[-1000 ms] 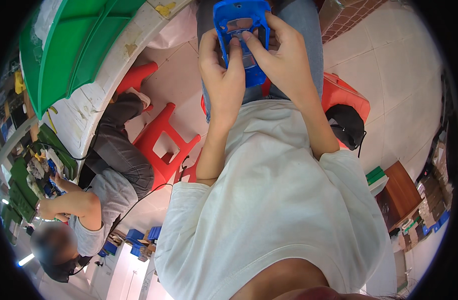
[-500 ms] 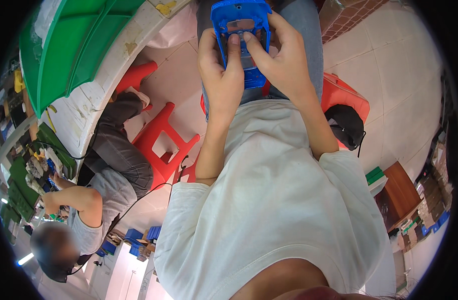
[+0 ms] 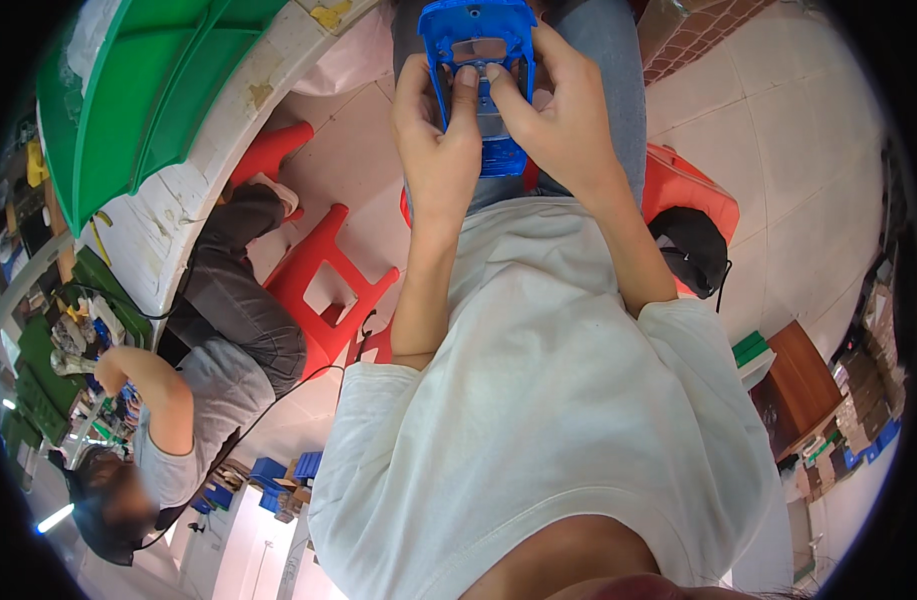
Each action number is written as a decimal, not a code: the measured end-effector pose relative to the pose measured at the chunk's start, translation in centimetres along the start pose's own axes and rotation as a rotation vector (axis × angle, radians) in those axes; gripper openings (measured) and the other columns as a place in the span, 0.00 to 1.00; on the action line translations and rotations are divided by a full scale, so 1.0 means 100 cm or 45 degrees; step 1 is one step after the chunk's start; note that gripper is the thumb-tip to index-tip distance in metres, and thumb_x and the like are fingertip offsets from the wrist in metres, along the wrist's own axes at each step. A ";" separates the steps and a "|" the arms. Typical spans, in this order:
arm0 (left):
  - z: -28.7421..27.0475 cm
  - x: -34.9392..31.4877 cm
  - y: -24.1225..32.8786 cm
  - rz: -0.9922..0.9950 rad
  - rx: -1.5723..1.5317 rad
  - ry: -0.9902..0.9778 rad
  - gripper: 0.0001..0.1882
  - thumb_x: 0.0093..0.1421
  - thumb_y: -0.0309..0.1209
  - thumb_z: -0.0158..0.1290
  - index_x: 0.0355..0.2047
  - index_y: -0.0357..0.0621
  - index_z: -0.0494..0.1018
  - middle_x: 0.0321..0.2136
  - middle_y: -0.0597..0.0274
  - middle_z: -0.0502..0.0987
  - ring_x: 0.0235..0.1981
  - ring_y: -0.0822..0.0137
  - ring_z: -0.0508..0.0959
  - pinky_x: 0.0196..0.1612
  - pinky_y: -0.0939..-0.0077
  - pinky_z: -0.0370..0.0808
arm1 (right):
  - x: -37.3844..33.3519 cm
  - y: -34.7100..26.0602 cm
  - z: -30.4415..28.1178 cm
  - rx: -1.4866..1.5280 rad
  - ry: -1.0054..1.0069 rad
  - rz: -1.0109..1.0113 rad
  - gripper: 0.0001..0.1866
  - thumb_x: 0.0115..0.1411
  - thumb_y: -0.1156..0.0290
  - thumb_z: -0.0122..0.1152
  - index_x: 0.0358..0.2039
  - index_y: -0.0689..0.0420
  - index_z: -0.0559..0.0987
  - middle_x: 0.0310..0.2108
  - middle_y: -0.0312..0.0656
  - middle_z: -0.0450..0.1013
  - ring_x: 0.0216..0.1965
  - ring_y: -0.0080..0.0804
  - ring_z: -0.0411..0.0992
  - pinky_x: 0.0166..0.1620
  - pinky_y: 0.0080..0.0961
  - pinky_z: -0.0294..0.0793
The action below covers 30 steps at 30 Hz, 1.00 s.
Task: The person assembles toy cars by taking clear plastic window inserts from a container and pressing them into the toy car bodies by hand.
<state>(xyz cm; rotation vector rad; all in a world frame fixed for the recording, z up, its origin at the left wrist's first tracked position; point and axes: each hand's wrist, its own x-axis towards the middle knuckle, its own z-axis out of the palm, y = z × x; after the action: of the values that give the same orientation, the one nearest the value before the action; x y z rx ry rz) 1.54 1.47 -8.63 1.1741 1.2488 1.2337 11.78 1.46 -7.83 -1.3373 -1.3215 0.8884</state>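
blue moulded plastic shell (image 3: 478, 70) sits clamped between left hand (image 3: 436, 150) and right hand (image 3: 558, 125), so press both thumbs evenly on its clear insert.

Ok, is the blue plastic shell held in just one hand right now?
No, both the left hand and the right hand grip the blue plastic shell, with both thumbs pressed on its middle.

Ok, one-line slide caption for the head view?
Both hands, left hand and right hand, grip a blue plastic shell, thumbs pressing its clear window.
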 end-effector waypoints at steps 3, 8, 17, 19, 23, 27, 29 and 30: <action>-0.001 0.002 -0.006 -0.020 0.004 0.006 0.02 0.56 0.24 0.45 0.27 0.39 0.65 0.21 0.69 0.66 0.24 0.80 0.62 0.27 0.85 0.60 | 0.000 0.012 0.001 -0.080 -0.022 0.010 0.10 0.47 0.78 0.52 0.33 0.62 0.71 0.21 0.36 0.69 0.21 0.16 0.61 0.25 0.15 0.62; -0.005 0.005 -0.013 -0.033 0.208 0.022 0.05 0.56 0.27 0.45 0.26 0.38 0.65 0.20 0.68 0.66 0.23 0.79 0.61 0.26 0.84 0.59 | 0.003 0.020 0.008 -0.025 0.055 0.038 0.06 0.45 0.74 0.57 0.22 0.62 0.69 0.13 0.40 0.66 0.14 0.22 0.65 0.19 0.17 0.63; -0.003 0.007 -0.016 0.034 0.165 0.032 0.07 0.57 0.29 0.45 0.25 0.37 0.65 0.17 0.67 0.63 0.21 0.79 0.59 0.22 0.82 0.57 | 0.002 0.021 0.009 -0.010 0.096 0.062 0.07 0.46 0.74 0.57 0.22 0.62 0.69 0.13 0.40 0.66 0.14 0.23 0.65 0.19 0.18 0.63; -0.002 0.008 -0.018 0.075 0.178 0.047 0.07 0.57 0.29 0.45 0.25 0.37 0.65 0.17 0.67 0.63 0.20 0.79 0.59 0.21 0.82 0.56 | 0.002 0.024 0.009 -0.026 0.110 0.027 0.07 0.46 0.74 0.56 0.22 0.62 0.69 0.13 0.40 0.66 0.14 0.23 0.65 0.19 0.18 0.63; -0.001 0.007 -0.019 0.086 0.216 0.060 0.08 0.57 0.29 0.45 0.24 0.38 0.65 0.16 0.68 0.62 0.19 0.79 0.57 0.20 0.82 0.55 | 0.002 0.023 0.008 -0.001 0.092 0.044 0.08 0.46 0.74 0.57 0.22 0.63 0.68 0.14 0.41 0.66 0.15 0.25 0.64 0.20 0.18 0.63; -0.002 0.006 -0.022 0.091 0.202 0.082 0.07 0.57 0.29 0.46 0.24 0.39 0.65 0.15 0.69 0.61 0.18 0.79 0.56 0.20 0.82 0.53 | 0.000 0.019 0.006 -0.111 0.023 0.017 0.07 0.48 0.79 0.54 0.29 0.64 0.69 0.19 0.37 0.69 0.19 0.13 0.62 0.20 0.12 0.60; -0.002 0.006 -0.021 0.089 0.172 0.094 0.07 0.56 0.29 0.47 0.24 0.39 0.66 0.15 0.69 0.61 0.18 0.79 0.56 0.20 0.82 0.52 | 0.000 0.016 0.005 -0.147 0.020 0.008 0.07 0.48 0.79 0.54 0.29 0.63 0.69 0.19 0.37 0.69 0.19 0.13 0.62 0.20 0.12 0.60; -0.003 0.006 -0.020 0.076 0.164 0.076 0.07 0.56 0.29 0.47 0.24 0.39 0.66 0.16 0.69 0.62 0.19 0.79 0.56 0.21 0.83 0.53 | 0.000 0.015 0.004 -0.182 0.016 -0.001 0.06 0.48 0.79 0.54 0.29 0.63 0.69 0.19 0.37 0.69 0.19 0.13 0.62 0.20 0.12 0.60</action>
<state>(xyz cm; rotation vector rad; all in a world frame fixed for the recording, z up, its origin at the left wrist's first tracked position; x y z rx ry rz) 1.26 2.01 -10.64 1.2836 1.3628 1.2553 11.76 1.72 -9.38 -1.4499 -1.3973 0.7954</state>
